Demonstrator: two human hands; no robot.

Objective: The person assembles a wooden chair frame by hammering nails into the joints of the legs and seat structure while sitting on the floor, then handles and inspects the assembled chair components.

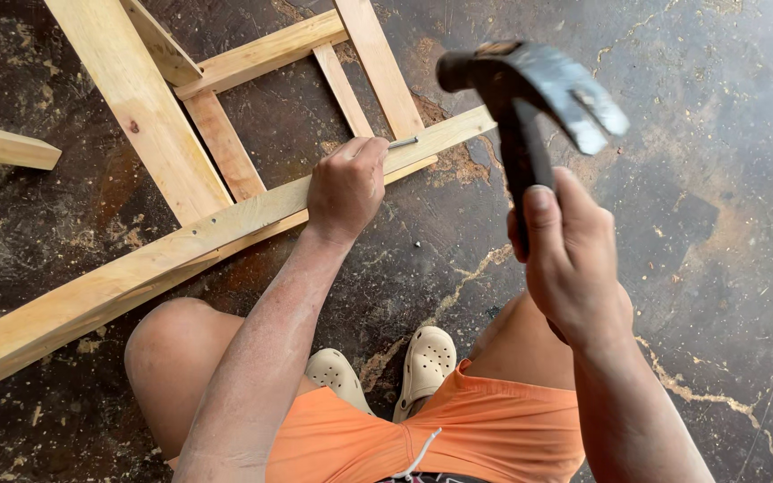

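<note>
My left hand (345,185) rests on a long pale wooden slat (136,268) and pinches a steel nail (403,142) that lies against the slat's top edge. My right hand (570,259) grips the dark handle of a claw hammer (530,85), raised above and to the right of the nail, its metal head near the camera. The slat runs diagonally from lower left to upper right and crosses a wooden frame (140,107) made of several joined boards.
The frame lies on a dark, stained, cracked concrete floor (717,224) strewn with sawdust. A loose piece of wood (6,146) sticks in from the left edge. My bare knees, orange shorts and cream clogs (427,362) fill the bottom of the view.
</note>
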